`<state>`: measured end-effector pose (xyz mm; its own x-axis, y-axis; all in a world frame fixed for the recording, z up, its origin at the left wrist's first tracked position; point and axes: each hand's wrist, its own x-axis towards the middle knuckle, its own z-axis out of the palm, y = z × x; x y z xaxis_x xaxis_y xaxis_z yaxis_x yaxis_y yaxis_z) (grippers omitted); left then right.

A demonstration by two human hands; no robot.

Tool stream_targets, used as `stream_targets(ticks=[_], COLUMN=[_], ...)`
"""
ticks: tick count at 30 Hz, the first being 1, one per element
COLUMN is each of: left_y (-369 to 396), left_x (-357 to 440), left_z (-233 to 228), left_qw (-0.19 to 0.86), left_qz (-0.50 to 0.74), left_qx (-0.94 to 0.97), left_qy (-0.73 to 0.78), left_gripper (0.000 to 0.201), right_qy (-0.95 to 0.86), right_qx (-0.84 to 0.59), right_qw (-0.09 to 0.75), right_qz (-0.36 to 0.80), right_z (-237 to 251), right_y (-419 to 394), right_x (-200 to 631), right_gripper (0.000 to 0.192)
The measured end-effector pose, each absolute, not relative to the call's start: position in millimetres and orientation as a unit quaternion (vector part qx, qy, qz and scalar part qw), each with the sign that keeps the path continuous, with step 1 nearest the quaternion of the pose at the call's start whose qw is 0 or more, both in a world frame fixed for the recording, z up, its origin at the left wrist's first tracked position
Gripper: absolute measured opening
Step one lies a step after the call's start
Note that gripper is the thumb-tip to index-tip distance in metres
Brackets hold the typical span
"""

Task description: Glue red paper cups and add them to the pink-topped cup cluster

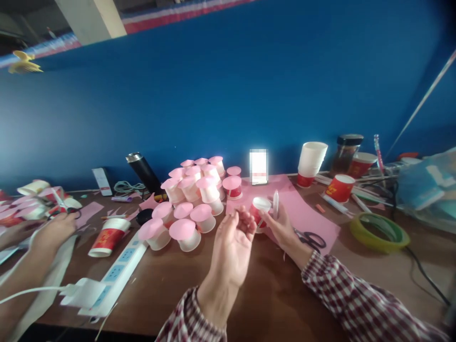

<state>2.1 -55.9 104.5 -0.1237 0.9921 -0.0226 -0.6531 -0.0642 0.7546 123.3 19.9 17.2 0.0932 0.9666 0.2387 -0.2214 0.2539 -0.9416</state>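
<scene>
Right hand (pixel 281 225) pinching paper cup (pixel 259 210); left hand (pixel 233 244) open, cup at its 1 o'clock, seemingly touching fingertips.

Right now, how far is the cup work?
Done: a pile of pink-capped cups. In hand: the right hand holds a small red cup and a white pen-like tool; the left hand is open beside it. Left: uncapped stacked cups.

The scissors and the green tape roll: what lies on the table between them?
In the head view, only pink paper and bare table lie between scissors and green tape roll.
</scene>
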Motion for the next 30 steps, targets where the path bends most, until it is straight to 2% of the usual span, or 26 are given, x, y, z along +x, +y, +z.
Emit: stream_targets(ticks=[6,9,14,20,23,27,30], left_y=[2,15,18,22,21,17,17], left_x=[-14,-14,-15,-21,-21,-18,-18], left_z=[65,45,26,19,17,18,16], left_qw=[0.549,0.567,0.590,0.586,0.560,0.522,0.515], left_qz=[0.694,0.682,0.666,0.680,0.660,0.562,0.543], left_qx=[0.294,0.266,0.258,0.257,0.343,0.520,0.527], left_qy=[0.362,0.378,0.377,0.358,0.365,0.376,0.403], left_gripper=[0.029,0.038,0.036,0.043,0.049,0.058,0.052], right_qy=[-0.451,-0.459,-0.485,-0.505,-0.509,-0.537,-0.547], right_qx=[-0.420,-0.424,-0.439,-0.434,-0.433,-0.424,-0.446], right_qw=[0.638,0.638,0.622,0.620,0.617,0.594,0.586], right_qz=[0.461,0.449,0.430,0.415,0.415,0.423,0.398], right_z=[13,12,15,18,18,18,19], right_y=[25,26,25,24,24,22,20], right_x=[124,125,125,125,124,125,128], right_gripper=[0.066,0.066,0.064,0.063,0.064,0.061,0.053])
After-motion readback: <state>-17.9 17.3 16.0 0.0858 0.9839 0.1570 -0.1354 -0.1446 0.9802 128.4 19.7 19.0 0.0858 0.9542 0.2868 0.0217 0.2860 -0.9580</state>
